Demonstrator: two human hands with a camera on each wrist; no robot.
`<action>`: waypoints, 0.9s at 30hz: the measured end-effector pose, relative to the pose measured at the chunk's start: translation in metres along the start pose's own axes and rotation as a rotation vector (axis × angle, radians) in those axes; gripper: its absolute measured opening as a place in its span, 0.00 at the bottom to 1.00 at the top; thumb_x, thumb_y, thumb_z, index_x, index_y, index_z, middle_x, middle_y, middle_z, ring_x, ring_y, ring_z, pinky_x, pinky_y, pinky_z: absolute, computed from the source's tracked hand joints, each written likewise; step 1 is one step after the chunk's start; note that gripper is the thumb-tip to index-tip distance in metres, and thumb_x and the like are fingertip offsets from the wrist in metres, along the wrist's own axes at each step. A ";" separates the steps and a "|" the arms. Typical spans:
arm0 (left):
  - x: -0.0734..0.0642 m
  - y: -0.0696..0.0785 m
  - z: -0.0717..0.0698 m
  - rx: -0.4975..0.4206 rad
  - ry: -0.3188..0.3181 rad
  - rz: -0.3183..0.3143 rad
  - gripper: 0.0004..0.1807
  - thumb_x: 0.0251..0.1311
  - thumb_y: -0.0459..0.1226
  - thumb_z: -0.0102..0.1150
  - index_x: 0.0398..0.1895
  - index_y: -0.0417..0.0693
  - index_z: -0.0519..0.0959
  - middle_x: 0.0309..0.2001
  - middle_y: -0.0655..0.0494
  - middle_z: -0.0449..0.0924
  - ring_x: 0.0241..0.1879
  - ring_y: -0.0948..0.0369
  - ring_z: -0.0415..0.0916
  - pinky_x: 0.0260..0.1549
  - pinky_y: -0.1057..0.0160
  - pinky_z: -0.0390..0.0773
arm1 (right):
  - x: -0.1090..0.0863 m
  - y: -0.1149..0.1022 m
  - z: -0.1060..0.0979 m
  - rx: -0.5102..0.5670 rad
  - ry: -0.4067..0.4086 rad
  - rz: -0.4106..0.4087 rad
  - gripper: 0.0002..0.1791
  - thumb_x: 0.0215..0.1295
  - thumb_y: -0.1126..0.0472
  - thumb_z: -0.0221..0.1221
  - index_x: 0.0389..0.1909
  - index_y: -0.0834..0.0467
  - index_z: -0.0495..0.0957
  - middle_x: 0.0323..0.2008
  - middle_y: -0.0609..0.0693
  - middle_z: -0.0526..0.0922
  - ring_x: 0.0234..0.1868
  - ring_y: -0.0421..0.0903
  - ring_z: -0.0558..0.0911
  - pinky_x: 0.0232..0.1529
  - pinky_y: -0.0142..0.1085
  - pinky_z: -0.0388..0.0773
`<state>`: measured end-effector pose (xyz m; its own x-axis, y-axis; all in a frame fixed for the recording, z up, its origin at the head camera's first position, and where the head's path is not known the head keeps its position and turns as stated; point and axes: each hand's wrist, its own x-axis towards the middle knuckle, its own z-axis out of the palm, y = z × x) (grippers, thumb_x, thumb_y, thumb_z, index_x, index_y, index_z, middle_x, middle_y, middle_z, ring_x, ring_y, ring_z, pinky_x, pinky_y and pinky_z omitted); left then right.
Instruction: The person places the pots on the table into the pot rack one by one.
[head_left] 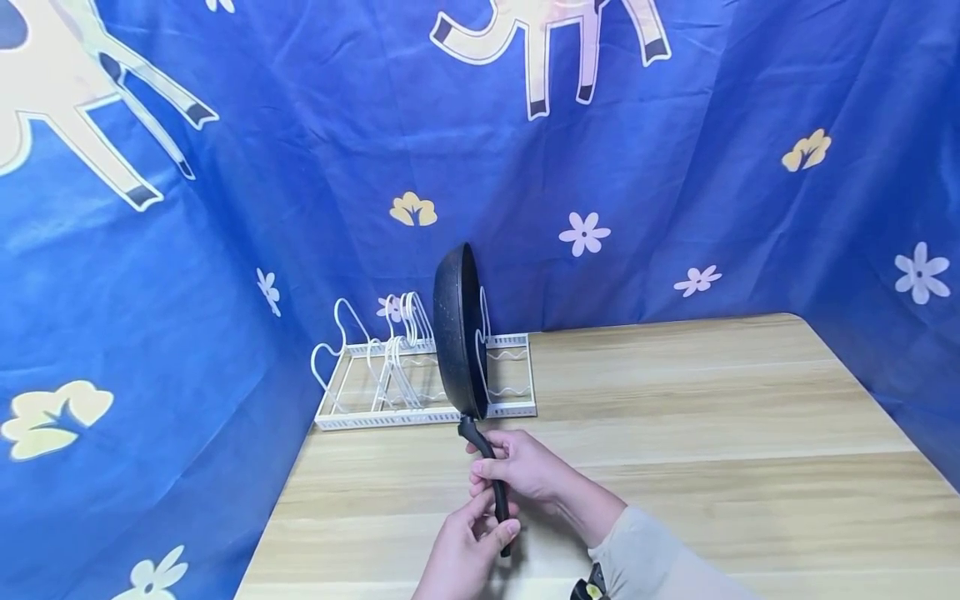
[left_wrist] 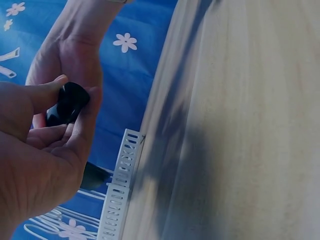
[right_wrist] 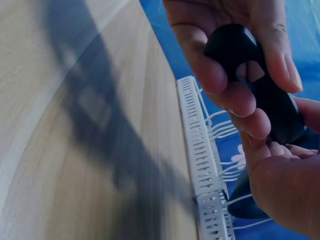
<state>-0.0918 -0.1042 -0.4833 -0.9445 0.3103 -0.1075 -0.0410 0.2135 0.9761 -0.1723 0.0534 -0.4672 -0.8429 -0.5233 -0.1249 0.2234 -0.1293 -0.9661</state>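
A black frying pan (head_left: 452,333) stands on edge in the right part of a white wire pan rack (head_left: 420,417), its handle pointing toward me. With my left hand (head_left: 467,546) I grip the handle near its end; the thumb and fingers close around it in the left wrist view too. Farther up the handle, my right hand (head_left: 525,471) pinches it between thumb and fingers. The handle's end (right_wrist: 235,47) has a hole and shows close up in the right wrist view. The pan's lower edge is partly hidden by the rack's wires.
Several white wire dividers (head_left: 405,367) rise from the rack left of the pan. The rack stands on a wooden table (head_left: 675,433) near its back left corner. Blue patterned cloth (head_left: 637,167) hangs behind and at both sides.
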 end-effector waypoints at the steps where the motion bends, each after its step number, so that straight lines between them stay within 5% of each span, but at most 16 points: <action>1: 0.001 -0.001 0.000 -0.006 -0.004 -0.002 0.26 0.72 0.34 0.67 0.66 0.24 0.76 0.54 0.32 0.86 0.42 0.70 0.86 0.42 0.70 0.86 | 0.001 0.001 0.000 0.005 0.000 0.002 0.17 0.74 0.69 0.62 0.60 0.70 0.76 0.29 0.46 0.86 0.31 0.39 0.89 0.40 0.30 0.87; 27: 0.019 -0.002 -0.015 0.037 -0.021 -0.021 0.25 0.72 0.33 0.67 0.67 0.27 0.76 0.52 0.34 0.88 0.38 0.64 0.88 0.37 0.70 0.83 | 0.021 0.005 -0.009 0.050 -0.041 -0.002 0.20 0.79 0.69 0.58 0.64 0.75 0.71 0.30 0.43 0.86 0.36 0.37 0.87 0.43 0.30 0.87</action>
<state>-0.1149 -0.1127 -0.4844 -0.9366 0.3243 -0.1323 -0.0486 0.2539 0.9660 -0.1934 0.0492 -0.4769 -0.8229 -0.5569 -0.1125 0.2464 -0.1715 -0.9539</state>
